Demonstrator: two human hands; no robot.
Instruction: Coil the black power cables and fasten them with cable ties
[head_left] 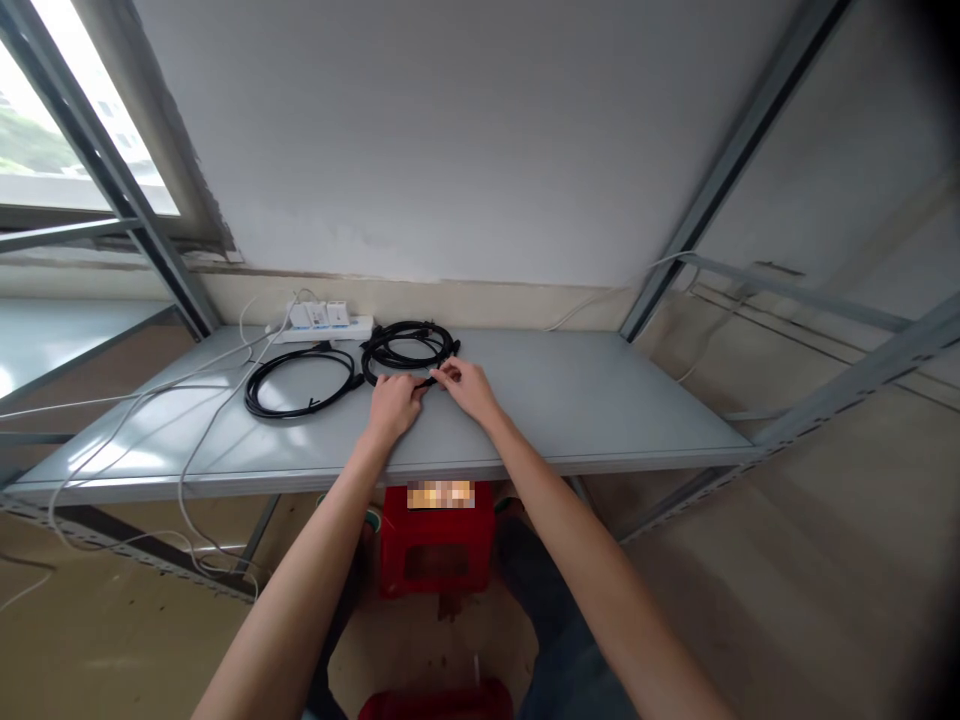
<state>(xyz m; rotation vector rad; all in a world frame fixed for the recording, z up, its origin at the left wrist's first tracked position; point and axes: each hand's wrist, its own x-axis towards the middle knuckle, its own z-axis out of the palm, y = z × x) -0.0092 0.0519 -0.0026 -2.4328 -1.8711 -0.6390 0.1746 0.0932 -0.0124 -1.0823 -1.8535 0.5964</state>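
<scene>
On the grey shelf (570,400), a coiled black cable (405,364) lies just beyond my two hands. My left hand (396,400) rests on the shelf at the near side of this coil, its fingers closed on the black cable. Close by on the right, my right hand (466,388) pinches the same cable between thumb and fingers. A short dark length of it shows between the hands. To the left, a second coiled black cable (259,405) lies flat, with its connector end toward the wall.
Behind the coils, a white power strip (360,327) with white adapters (319,315) stands against the wall. Loose white cables (202,432) trail over the shelf's left front edge. Metal posts (667,255) rise at both ends. Below stands a red stool (435,530).
</scene>
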